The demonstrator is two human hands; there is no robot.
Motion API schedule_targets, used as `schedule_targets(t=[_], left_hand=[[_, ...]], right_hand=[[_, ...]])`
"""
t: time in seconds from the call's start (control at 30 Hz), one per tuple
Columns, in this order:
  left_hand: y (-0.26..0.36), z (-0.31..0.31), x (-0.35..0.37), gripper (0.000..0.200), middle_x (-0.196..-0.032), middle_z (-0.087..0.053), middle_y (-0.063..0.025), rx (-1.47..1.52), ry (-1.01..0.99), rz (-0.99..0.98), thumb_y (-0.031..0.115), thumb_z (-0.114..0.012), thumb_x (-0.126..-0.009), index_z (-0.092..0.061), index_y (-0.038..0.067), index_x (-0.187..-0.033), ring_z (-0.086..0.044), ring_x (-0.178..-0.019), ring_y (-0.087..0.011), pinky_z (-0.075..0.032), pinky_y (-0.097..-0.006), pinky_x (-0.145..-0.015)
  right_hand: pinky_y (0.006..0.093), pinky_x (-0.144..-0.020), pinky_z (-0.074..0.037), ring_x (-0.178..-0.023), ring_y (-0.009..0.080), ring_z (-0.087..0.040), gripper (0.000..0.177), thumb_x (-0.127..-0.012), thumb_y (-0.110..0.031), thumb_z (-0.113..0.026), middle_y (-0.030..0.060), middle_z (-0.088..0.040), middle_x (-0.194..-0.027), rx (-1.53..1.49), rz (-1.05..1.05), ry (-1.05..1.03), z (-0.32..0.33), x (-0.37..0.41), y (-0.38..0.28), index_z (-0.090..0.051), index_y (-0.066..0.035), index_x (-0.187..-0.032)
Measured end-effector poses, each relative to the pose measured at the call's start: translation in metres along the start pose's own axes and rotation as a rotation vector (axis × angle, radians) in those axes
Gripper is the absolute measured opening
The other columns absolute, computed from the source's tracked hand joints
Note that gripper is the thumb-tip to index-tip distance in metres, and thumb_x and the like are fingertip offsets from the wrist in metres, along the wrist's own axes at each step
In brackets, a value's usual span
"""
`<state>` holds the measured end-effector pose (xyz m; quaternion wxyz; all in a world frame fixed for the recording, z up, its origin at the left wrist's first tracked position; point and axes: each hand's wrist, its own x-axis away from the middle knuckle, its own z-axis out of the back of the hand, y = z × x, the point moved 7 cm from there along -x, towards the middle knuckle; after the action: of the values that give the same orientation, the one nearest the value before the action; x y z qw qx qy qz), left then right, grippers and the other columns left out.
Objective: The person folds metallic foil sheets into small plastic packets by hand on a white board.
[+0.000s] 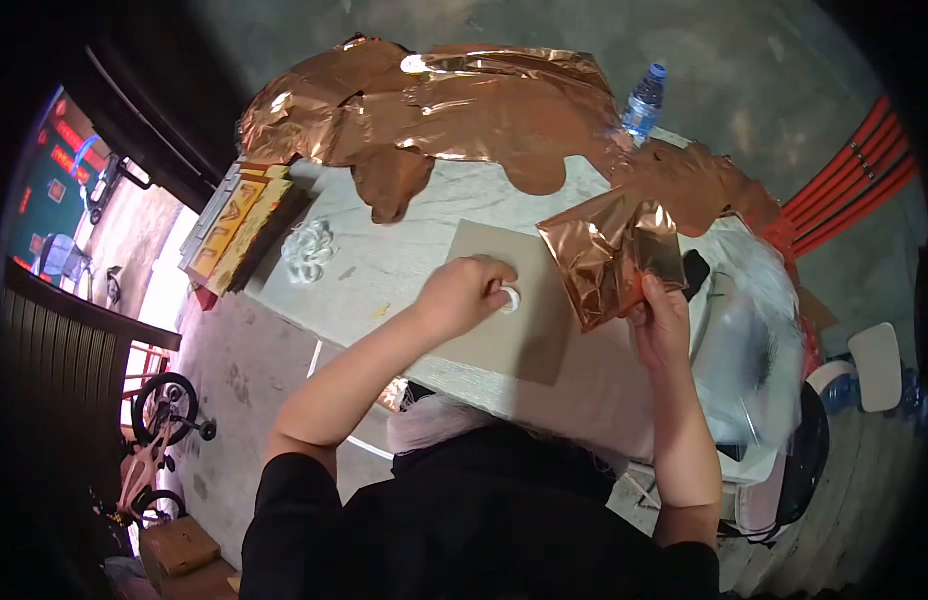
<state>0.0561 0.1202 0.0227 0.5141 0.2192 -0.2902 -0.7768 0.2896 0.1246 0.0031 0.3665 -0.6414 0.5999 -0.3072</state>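
Observation:
My left hand (462, 296) is closed, pinching a small white ring-shaped coil (511, 299), possibly ribbon, over a grey-brown cardboard sheet (514, 345). At the sheet's right edge my right hand (664, 322) grips the lower corner of a folded copper-coloured foil piece (599, 262), which looks like a flat foil balloon. More flat copper foil (464, 115) spreads along the far side of the table. A loose pile of white coils (309, 252) lies to the left of the sheet.
A blue-capped water bottle (643, 103) stands at the table's (404, 190) far right. On the left is a yellow printed box (234, 230). Clear plastic bags (749, 340) bulge at the right edge, near red tubes (854, 180). A small bicycle (162, 430) stands on the floor.

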Motion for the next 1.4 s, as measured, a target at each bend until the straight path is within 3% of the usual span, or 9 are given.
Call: schedule_targets(t=[0.27,0.43,0.57,0.83,1.13,1.2,1.23,1.33,1.4], left_hand=[[-0.02,0.019,0.032,0.042,-0.099,-0.058,-0.0101,0.553,-0.025,0.123,0.0,-0.061,-0.071,-0.054,0.003,-0.113,-0.056,-0.086,-0.023,-0.046,-0.0292,-0.076],[-0.003,0.025,0.074,0.036,-0.108,-0.053,-0.0126,-0.329,0.185,-0.278,0.007,-0.062,-0.072,-0.056,0.003,-0.108,-0.046,-0.105,-0.0293,-0.036,-0.0395,-0.091],[0.006,0.012,0.079,0.032,-0.113,-0.052,-0.0128,-0.325,0.205,-0.237,0.009,-0.063,-0.071,-0.058,0.001,-0.102,-0.045,-0.107,-0.0298,-0.034,-0.0404,-0.092],[0.003,0.016,0.071,0.036,-0.118,-0.052,-0.0135,-0.152,0.238,-0.223,0.009,-0.064,-0.071,-0.057,0.001,-0.105,-0.047,-0.108,-0.0309,-0.036,-0.0396,-0.093],[0.027,-0.035,0.034,0.065,-0.141,-0.026,-0.0128,-0.297,-0.175,-0.357,0.03,-0.064,-0.075,-0.037,0.014,-0.132,-0.016,-0.134,-0.0292,-0.012,-0.0495,-0.106],[0.025,-0.034,0.034,0.066,-0.141,-0.027,-0.0127,-0.288,-0.187,-0.354,0.03,-0.064,-0.074,-0.037,0.014,-0.132,-0.017,-0.134,-0.0292,-0.012,-0.0492,-0.106],[0.025,-0.034,0.033,0.067,-0.141,-0.027,-0.0126,-0.282,-0.192,-0.35,0.031,-0.064,-0.074,-0.037,0.014,-0.133,-0.017,-0.134,-0.0292,-0.012,-0.049,-0.106],[0.028,-0.032,0.033,0.067,-0.14,-0.029,-0.0128,-0.275,-0.187,-0.348,0.029,-0.064,-0.072,-0.039,0.014,-0.132,-0.018,-0.134,-0.0291,-0.013,-0.048,-0.106],[0.028,-0.031,0.031,0.066,-0.14,-0.029,-0.0129,-0.275,-0.19,-0.353,0.028,-0.065,-0.071,-0.04,0.013,-0.131,-0.019,-0.133,-0.029,-0.014,-0.0476,-0.106]], right_hand=[[0.0241,-0.054,-0.046,-0.06,0.0087,-0.052,0.015,-0.089,-0.017,-0.052,0.0018,-0.057,-0.075,0.046,-0.025,-0.042,0.001,0.0,-0.002,-0.058,-0.004,-0.089],[0.024,-0.046,-0.042,-0.055,0.0124,-0.054,0.015,-0.085,-0.016,-0.053,0.0038,-0.058,-0.07,0.333,-0.304,-0.08,-0.029,0.003,0.011,-0.057,-0.002,-0.082],[0.0212,-0.04,-0.037,-0.047,0.0078,-0.05,0.017,-0.081,-0.022,-0.061,0.0005,-0.057,-0.063,0.576,-0.612,-0.408,-0.059,0.007,0.043,-0.06,-0.005,-0.08],[0.021,-0.033,-0.031,-0.04,0.0092,-0.048,0.014,-0.078,-0.018,-0.063,0.0036,-0.057,-0.063,0.737,-0.811,-0.32,-0.023,-0.018,0.062,-0.06,-0.004,-0.079],[0.0255,-0.04,-0.04,-0.046,0.0143,-0.052,0.058,-0.075,-0.021,-0.065,0.0059,-0.056,-0.066,1.058,-0.457,-0.272,-0.03,-0.022,0.054,-0.036,-0.002,-0.121],[0.0316,-0.052,-0.046,-0.058,0.0235,-0.058,0.072,-0.072,-0.026,-0.068,0.0097,-0.057,-0.068,1.413,0.18,-0.278,-0.044,-0.026,0.04,-0.029,-0.004,-0.129],[0.0316,-0.052,-0.046,-0.058,0.0235,-0.058,0.072,-0.072,-0.026,-0.068,0.0097,-0.057,-0.068,1.413,0.176,-0.276,-0.035,-0.023,0.039,-0.029,-0.004,-0.129],[0.0407,-0.078,-0.045,-0.09,0.0324,-0.057,0.086,-0.067,-0.032,-0.071,0.0172,-0.058,-0.095,1.473,-0.054,-0.225,-0.054,-0.012,0.006,-0.024,-0.002,-0.134],[0.044,-0.1,-0.029,-0.12,0.0357,-0.038,0.098,-0.063,-0.042,-0.072,0.022,-0.041,-0.128,1.636,0.353,-0.608,-0.076,0.0,0.008,-0.02,-0.001,-0.136]])
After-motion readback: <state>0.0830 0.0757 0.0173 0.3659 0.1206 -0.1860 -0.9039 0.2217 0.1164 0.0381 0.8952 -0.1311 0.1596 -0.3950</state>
